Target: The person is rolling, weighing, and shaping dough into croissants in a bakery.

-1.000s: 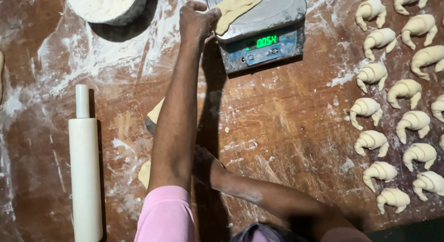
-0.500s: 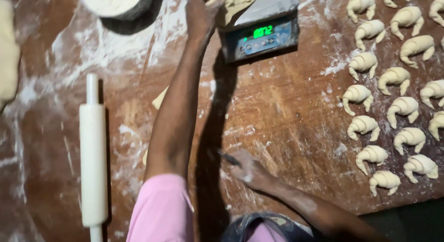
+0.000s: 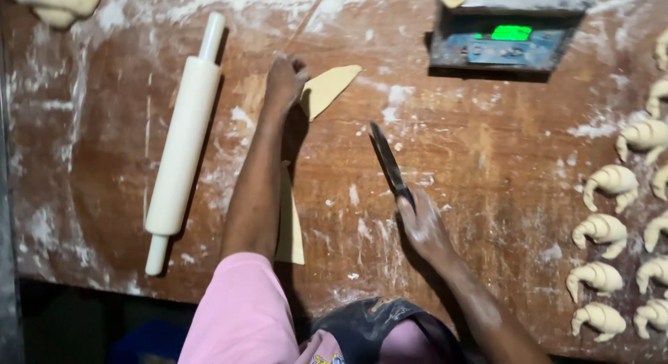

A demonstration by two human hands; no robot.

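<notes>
While the left hand's [image 3: 284, 77] fingers pressed flat on the dough strip [image 3: 327, 89] at mid-bench, the right hand [image 3: 421, 225] gripped the knife [image 3: 388, 162] — blade angled toward the strip. Judgement: hold dough taut, cut straight — clear of fingertips.

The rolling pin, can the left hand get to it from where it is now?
Probably yes. The left hand rests on the dough strip, and the rolling pin lies just beside that arm on bare floured table, nothing between.
</notes>
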